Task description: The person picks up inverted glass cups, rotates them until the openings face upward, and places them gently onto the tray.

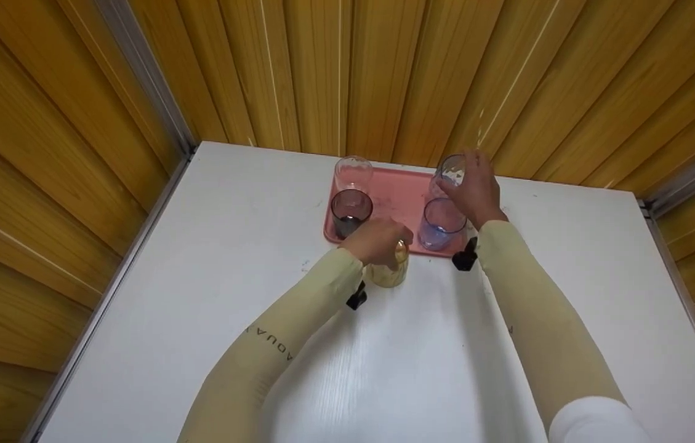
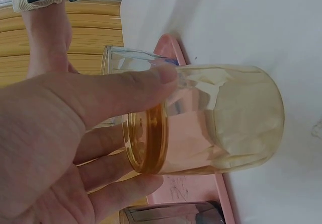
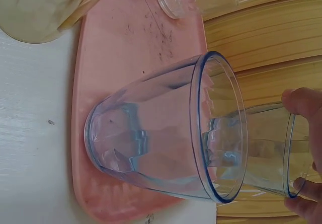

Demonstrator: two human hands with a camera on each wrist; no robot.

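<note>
My left hand (image 1: 378, 239) grips a yellow transparent cup (image 1: 388, 277) by its rim, thumb on one side and fingers on the other. The cup is at the front edge of a pink tray (image 1: 401, 195); whether its base touches the table I cannot tell. At the tray's back right corner, my right hand (image 1: 476, 194) holds a pale clear cup (image 3: 266, 143) around its blue-edged rim. In front of that cup, a blue-violet transparent cup (image 3: 151, 128) stands on the tray, just beside the right hand.
On the tray's left side stand a dark grey-purple cup (image 1: 350, 215) and, behind it, a colourless cup (image 1: 353, 175). The tray lies on a white table (image 1: 249, 203) near its back edge. Wood-look panels (image 1: 378, 80) rise behind it.
</note>
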